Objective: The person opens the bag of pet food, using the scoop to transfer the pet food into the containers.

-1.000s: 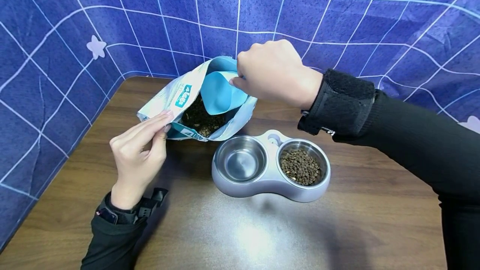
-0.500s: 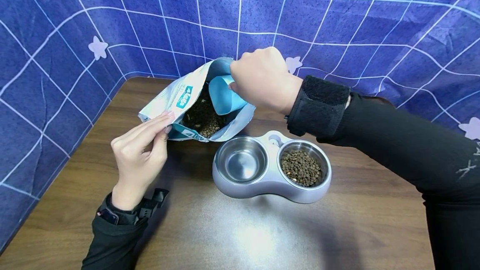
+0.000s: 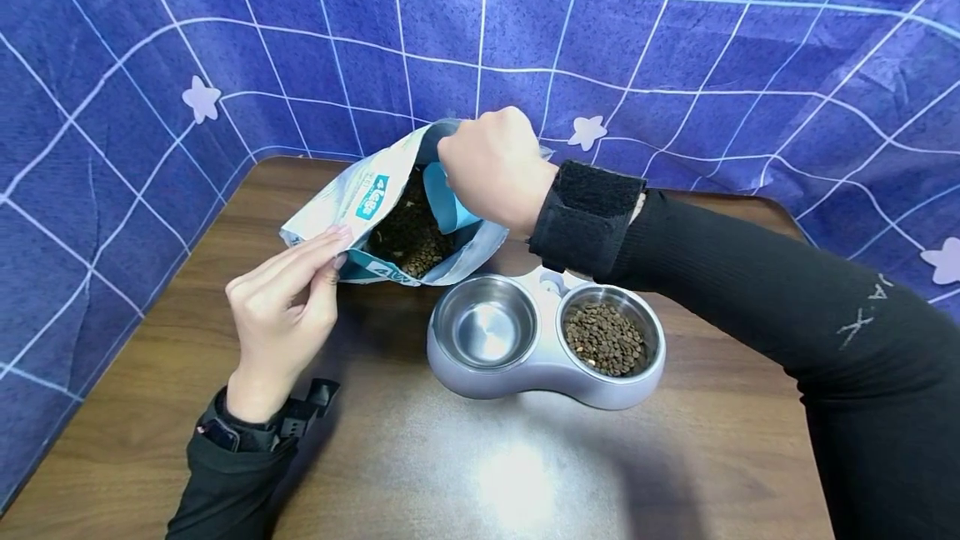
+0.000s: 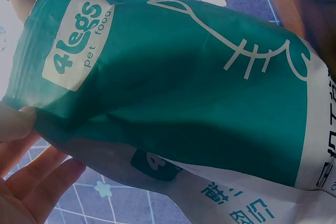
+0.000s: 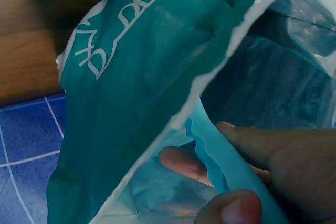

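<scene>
A pet food bag [image 3: 337, 198], white and teal with "4legs" printed on it, stands with its mouth wide; brown kibble [image 3: 420, 252] shows inside. The left hand [image 3: 288, 298] pinches the bag's left rim between thumb and fingers; in the left wrist view the fingers [image 4: 47, 182] lie at the bag's edge. Over the bag's mouth, the right hand [image 3: 495, 165] grips a light blue scoop [image 3: 442, 202], whose cup dips into the bag. The right wrist view shows thumb and fingers curled round the scoop's wavy-edged handle [image 5: 231, 166]. The cup's lower end is partly hidden.
A grey double pet bowl stand [image 3: 543, 377] sits right of the bag on the wooden table [image 3: 420, 457]. Its left steel bowl [image 3: 486, 323] holds no kibble; the right bowl [image 3: 609, 332] holds kibble. A blue gridded cloth [image 3: 675, 40] hangs behind.
The right hand has moved left and slightly down, taking the scoop further into the bag. The left hand keeps its pinch on the rim, and the bowls have stayed in place.
</scene>
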